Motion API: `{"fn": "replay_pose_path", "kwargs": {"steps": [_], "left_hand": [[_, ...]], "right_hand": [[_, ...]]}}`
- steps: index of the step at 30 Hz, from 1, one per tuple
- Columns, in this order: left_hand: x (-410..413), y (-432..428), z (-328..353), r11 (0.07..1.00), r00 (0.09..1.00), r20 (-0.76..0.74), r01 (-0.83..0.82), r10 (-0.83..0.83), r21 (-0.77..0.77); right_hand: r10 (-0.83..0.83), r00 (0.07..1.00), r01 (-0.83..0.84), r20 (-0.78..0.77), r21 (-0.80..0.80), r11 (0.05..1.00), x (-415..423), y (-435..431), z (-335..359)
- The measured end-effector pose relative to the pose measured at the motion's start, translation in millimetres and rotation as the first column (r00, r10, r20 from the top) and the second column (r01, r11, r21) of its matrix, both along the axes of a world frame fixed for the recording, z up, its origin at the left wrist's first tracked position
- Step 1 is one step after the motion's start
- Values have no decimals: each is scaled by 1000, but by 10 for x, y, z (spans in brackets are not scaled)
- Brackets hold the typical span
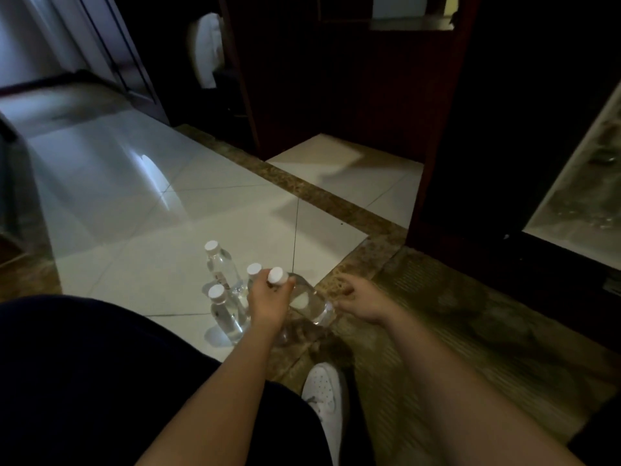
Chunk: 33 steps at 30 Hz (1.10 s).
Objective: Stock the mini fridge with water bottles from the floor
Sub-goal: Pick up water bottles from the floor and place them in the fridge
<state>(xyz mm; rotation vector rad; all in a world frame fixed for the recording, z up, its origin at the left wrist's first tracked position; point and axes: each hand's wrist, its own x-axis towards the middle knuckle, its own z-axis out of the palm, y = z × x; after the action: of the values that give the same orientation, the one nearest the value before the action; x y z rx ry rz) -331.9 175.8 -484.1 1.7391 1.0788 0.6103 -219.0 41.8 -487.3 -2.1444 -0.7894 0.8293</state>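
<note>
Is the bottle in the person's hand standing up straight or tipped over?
Tipped. The held bottle leans, its white cap up-left in the left hand and its base lower right, while the other bottles stand upright.

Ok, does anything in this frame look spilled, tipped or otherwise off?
No spill shows. One water bottle is tilted, gripped near its cap by the left hand, while three other bottles stand upright on the tile floor. The right hand is open beside the tilted bottle.

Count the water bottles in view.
4. Farthest bottle and nearest bottle stand on the tiles; a third bottle stands behind the left hand, which tilts the gripped bottle. Others may be hidden.
</note>
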Motion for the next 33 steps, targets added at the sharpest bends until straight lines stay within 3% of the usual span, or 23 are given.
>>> {"fn": "replay_pose_path", "kwargs": {"steps": [2, 7, 17, 21, 24, 27, 33], "left_hand": [[98, -48, 143, 1000, 995, 98, -6, 5, 10], [410, -241, 663, 983, 928, 331, 142, -173, 116], [949, -557, 1576, 845, 778, 373, 362, -507, 393], [1178, -638, 1889, 766, 701, 347, 457, -623, 452], [1373, -711, 2122, 701, 630, 333, 523, -701, 484], [1549, -808, 2264, 653, 566, 333, 593, -754, 471], [1868, -1157, 2403, 669, 521, 472, 707, -711, 229]], "right_hand": [[-18, 1000, 16, 21, 86, 996, 49, 18, 188], [-55, 976, 13, 211, 198, 980, 252, -32, 706], [-250, 922, 104, 295, 433, 895, 516, -424, 1384], [-340, 830, 153, 442, 407, 901, 574, -598, 1686], [-393, 791, 175, 468, 444, 879, 658, -746, 1894], [-412, 779, 195, 472, 441, 876, 796, -905, 2066], [-451, 764, 262, 461, 418, 870, 1164, -1339, 2358]]}}
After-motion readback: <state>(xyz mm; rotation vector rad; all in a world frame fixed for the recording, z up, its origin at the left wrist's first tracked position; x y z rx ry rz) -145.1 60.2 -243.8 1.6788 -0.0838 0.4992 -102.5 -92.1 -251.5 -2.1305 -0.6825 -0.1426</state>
